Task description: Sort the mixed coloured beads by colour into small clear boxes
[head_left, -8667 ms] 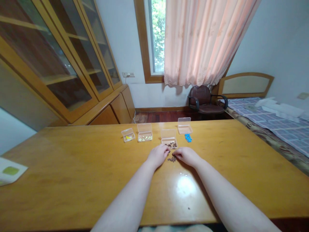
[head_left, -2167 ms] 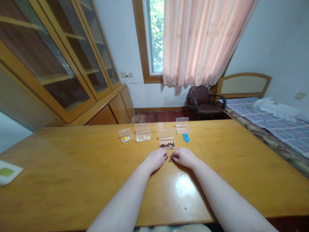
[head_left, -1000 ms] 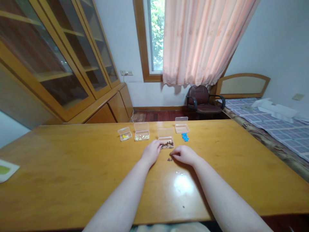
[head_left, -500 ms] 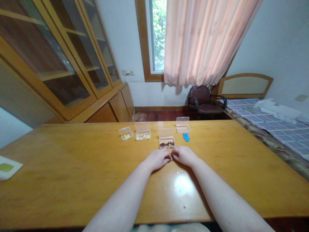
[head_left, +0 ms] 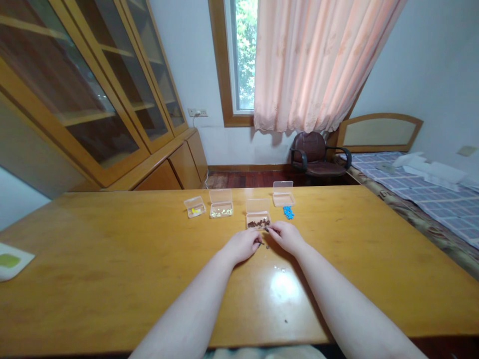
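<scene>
My left hand [head_left: 244, 246] rests on the table with its fingers pinched on a small dark piece [head_left: 261, 244]. To its right, my right hand [head_left: 287, 237] holds another small dark brown piece between thumb and fingertips, at the front right corner of an open clear plastic box [head_left: 258, 228]. Brown pieces [head_left: 257, 223] lie inside that box. One tiny dark bit [head_left: 267, 247] sits on the wood between my hands. The exact shape of the held pieces is too small to tell.
Behind stand more open clear boxes: one with yellow pieces [head_left: 195, 211], one with pale pieces [head_left: 221, 213], and another box [head_left: 283, 200] with blue pieces [head_left: 288, 213] before it. Tiny clear bits [head_left: 283, 270] and a dark speck [head_left: 286, 321] lie nearer on the table [head_left: 130, 269].
My right hand has moved slightly up and away from my left, toward the box of brown pieces, with a dark piece in its fingertips. My left hand has barely moved.
</scene>
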A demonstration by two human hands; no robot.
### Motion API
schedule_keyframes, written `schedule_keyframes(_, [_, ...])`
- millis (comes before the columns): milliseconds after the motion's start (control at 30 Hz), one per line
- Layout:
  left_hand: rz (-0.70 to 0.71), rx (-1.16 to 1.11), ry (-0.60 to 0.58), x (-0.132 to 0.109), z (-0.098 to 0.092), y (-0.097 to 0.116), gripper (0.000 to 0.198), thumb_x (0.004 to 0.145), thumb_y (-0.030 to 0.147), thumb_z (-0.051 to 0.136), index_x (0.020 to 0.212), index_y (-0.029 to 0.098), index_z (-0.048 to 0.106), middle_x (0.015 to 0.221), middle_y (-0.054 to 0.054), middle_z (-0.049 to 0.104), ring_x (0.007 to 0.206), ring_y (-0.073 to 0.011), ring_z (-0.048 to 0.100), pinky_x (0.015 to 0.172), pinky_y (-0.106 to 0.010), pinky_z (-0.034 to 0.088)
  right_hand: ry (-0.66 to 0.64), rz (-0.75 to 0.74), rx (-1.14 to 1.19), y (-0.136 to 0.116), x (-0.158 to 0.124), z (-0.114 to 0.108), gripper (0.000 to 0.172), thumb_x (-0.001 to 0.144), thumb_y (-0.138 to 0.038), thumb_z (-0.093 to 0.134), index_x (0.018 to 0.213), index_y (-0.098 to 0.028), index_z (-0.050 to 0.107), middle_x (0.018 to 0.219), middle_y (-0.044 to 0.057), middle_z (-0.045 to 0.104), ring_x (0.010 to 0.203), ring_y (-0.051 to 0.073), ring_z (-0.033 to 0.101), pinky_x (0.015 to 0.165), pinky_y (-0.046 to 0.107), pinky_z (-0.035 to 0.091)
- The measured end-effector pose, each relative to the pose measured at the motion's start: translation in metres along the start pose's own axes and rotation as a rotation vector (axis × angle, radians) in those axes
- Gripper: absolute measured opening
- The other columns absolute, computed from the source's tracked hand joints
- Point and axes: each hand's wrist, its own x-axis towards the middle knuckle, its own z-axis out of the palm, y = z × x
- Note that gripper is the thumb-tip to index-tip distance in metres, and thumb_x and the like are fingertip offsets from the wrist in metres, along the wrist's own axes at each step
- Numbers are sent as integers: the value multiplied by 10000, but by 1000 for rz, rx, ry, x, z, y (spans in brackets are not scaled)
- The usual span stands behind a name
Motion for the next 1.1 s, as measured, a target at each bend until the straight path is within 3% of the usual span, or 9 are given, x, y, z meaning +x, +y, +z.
schedule_keyframes(133, [-39,-17,13,1,2,-2,156,814,176,471,914,199,589,930,-52,646,818,-178,604,730,-270,462,-122,-113,12,-7,-8,-2,206,846,-309,529,867,-223,715,820,28,709,742,144,615,670,220,409])
schedule_keyframes(333, [-89,-44,12,1,0,-2,169,797,166,477,931,195,576,944,-56,641,846,-183,604,764,-277,463,-183,-178,-134,-15,-6,1,226,856,-274,502,888,-256,725,868,31,724,788,162,635,680,232,407])
schedule_keyframes(600, [-99,-3,41,-3,-6,-4,227,806,137,442,968,210,583,997,-51,641,883,-183,606,789,-277,460,-157,-142,-230,-18,-4,3,209,838,-241,512,854,-232,720,836,53,709,742,159,620,646,224,382])
schedule_keyframes(800, [-106,61,21,-4,-8,-5,151,817,235,502,926,212,604,973,-59,639,860,-199,610,756,-285,469,-63,-141,-196,-15,-5,-5,205,842,-238,502,817,-219,705,813,38,698,729,142,606,637,220,373])
schedule_keyframes(967, [-105,105,5,-1,-7,-5,129,831,237,505,898,213,613,971,-54,632,881,-196,609,766,-280,465,-142,-141,-194,-15,-7,-9,218,854,-308,511,919,-255,712,882,33,716,765,154,623,649,227,387])
schedule_keyframes(1100, [-101,128,-25,1,-7,-3,133,842,221,488,917,214,598,970,-51,631,875,-190,611,754,-275,463,-184,-125,-243,-16,-5,-7,230,860,-283,495,872,-260,724,862,27,718,759,161,631,639,230,386])
